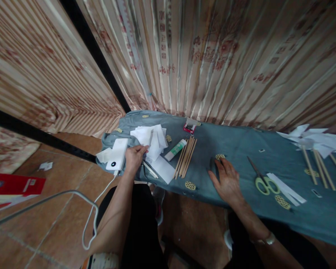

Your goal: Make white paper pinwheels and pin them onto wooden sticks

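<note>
My left hand (134,158) reaches to a pile of white paper sheets (152,140) at the left end of the blue-grey cloth-covered table (235,145), and its fingers pinch the edge of a sheet. My right hand (226,179) lies flat on the cloth, fingers spread, holding nothing. Its fingertips are near a small dark object (212,163) and a yellow patterned disc (220,156). Between the hands lie a bundle of wooden sticks (185,156) and a glue tube (175,149).
A white power bank (117,154) with a white cable (92,213) lies left of the papers. Yellow-handled scissors (261,181) and white paper strips (287,188) lie to the right. Finished white paper pieces on sticks (316,145) sit far right. A small box (189,127) stands by the curtain (212,56).
</note>
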Tool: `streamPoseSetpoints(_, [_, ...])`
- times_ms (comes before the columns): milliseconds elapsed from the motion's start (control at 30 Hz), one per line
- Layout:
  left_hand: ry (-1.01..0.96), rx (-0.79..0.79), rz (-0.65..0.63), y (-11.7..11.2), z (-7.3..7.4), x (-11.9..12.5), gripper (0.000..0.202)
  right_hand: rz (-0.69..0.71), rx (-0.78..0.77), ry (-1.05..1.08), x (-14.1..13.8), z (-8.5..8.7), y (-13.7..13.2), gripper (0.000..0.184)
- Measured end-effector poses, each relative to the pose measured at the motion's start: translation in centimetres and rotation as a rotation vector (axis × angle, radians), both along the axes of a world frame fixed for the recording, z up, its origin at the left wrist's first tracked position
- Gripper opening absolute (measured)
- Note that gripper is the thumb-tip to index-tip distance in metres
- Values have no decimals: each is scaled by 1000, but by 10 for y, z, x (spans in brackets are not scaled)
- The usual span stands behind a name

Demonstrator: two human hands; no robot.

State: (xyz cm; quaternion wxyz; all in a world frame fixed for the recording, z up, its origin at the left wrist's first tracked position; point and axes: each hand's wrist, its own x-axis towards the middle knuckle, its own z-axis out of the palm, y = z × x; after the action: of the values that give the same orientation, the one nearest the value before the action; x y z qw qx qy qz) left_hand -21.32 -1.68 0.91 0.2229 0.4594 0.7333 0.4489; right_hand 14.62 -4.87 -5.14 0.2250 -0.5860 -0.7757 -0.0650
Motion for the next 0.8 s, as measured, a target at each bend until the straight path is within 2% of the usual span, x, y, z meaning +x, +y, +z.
streamPoseSetpoints(233, [87,99,58,2,-2,1,17,-7,9,-9,-2,2,0,50])
streamPoseSetpoints(467, [389,192,-85,-7,7,24,20,0,20,-19,0,1,0,50])
streamPoseSetpoints(567, [361,132,-124,-8,7,30,20,2,4,-7,-1,2,0,50])
streamPoseSetpoints(800, [246,21,-93,-8,3,26,30,4,-42,50,0,1,-1,51])
